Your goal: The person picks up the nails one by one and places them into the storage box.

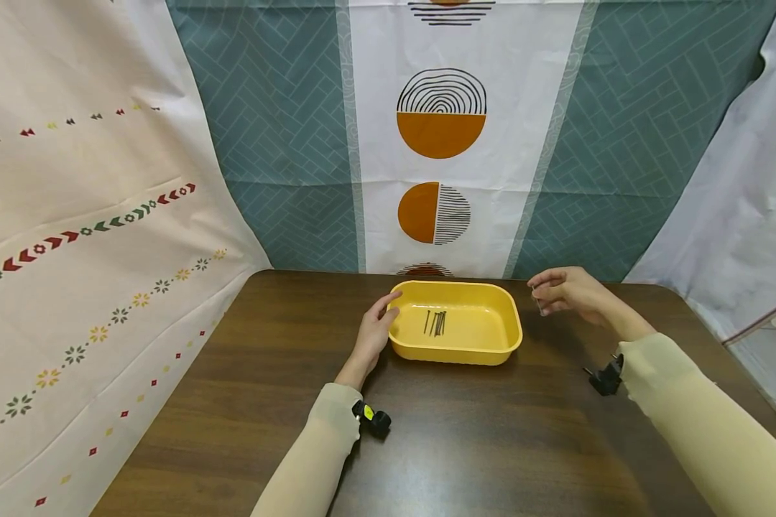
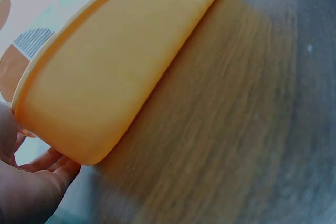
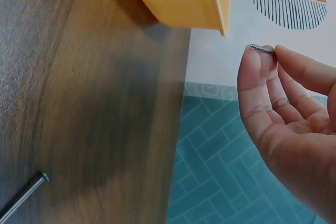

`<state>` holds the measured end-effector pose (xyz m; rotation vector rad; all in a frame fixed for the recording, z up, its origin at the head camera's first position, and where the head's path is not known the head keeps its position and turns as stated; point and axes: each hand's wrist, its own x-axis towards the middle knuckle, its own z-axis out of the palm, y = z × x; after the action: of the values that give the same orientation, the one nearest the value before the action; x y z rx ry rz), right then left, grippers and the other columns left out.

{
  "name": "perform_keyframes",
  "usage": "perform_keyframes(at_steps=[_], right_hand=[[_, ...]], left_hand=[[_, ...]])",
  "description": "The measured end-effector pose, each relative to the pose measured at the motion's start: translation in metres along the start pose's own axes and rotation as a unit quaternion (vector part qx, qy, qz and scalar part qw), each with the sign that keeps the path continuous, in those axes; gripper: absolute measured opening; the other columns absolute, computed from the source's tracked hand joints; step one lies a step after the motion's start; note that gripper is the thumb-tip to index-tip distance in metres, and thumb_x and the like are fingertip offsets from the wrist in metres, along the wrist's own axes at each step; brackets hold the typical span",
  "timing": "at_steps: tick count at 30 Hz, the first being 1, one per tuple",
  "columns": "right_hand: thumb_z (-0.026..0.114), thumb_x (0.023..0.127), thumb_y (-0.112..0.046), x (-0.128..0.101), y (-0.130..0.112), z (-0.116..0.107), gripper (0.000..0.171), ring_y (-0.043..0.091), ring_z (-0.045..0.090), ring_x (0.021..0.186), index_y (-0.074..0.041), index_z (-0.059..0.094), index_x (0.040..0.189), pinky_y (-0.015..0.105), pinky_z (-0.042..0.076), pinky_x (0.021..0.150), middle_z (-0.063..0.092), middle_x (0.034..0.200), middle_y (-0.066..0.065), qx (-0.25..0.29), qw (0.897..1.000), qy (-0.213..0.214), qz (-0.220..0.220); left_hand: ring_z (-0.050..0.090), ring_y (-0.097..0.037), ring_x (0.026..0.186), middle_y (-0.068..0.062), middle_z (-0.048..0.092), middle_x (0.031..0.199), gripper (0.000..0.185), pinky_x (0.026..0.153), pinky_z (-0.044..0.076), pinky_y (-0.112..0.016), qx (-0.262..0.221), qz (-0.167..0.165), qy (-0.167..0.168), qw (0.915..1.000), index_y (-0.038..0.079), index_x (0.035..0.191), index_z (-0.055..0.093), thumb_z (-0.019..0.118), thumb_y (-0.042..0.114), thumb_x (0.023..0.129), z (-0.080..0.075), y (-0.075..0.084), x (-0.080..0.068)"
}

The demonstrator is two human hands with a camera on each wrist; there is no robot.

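Left hand: gripping the left end of the yellow tray, some fingers against its outer wall;
Right hand: thumb and fingertips pinching a slim metal nail;
Pinched nail: raised above the table, just right of the tray, well apart from the left hand;
Dark nails: lying inside the tray, nearer the left hand;
Hands: apart, tray between them.

Left hand at one end of a yellow-orange tray on a wood-grain tabletop
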<state>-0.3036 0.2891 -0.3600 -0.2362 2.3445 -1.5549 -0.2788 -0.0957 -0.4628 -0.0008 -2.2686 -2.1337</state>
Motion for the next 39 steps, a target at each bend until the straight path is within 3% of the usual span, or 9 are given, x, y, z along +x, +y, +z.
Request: perform_keyframes(at_steps=[12, 23, 39], right_hand=[[0.061, 0.103, -0.004, 0.007, -0.007, 0.01, 0.041, 0.022, 0.071, 0.084, 0.018, 0.048, 0.135, 0.041, 0.062, 0.082, 0.07, 0.097, 0.009, 0.022, 1.0, -0.01, -0.009], [0.062, 0.103, -0.005, 0.015, -0.015, 0.029, 0.041, 0.02, 0.067, 0.085, 0.015, 0.049, 0.135, 0.039, 0.062, 0.082, 0.064, 0.109, 0.017, 0.02, 1.0, 0.008, -0.006], [0.06, 0.103, -0.002, 0.033, -0.023, 0.062, 0.037, 0.023, 0.071, 0.081, 0.017, 0.052, 0.134, 0.034, 0.063, 0.078, 0.068, 0.102, 0.02, 0.028, 0.999, 0.017, 0.009]], left_hand=[[0.056, -0.03, 0.126, -0.009, 0.048, 0.157, 0.038, 0.109, 0.048, -0.047, -0.001, 0.0, 0.0, 1.0, 0.016, 0.146, 0.061, 0.053, 0.015, 0.109, 0.001, 0.0, 0.0], [0.055, -0.03, 0.13, -0.009, 0.048, 0.158, 0.038, 0.11, 0.047, -0.048, 0.0, 0.004, 0.0, 1.0, 0.015, 0.146, 0.061, 0.055, 0.014, 0.109, 0.0, 0.0, -0.001], [0.052, -0.03, 0.136, -0.008, 0.046, 0.159, 0.038, 0.113, 0.044, -0.049, 0.0, 0.005, -0.002, 1.0, 0.018, 0.146, 0.061, 0.055, 0.016, 0.109, -0.001, -0.002, 0.0]])
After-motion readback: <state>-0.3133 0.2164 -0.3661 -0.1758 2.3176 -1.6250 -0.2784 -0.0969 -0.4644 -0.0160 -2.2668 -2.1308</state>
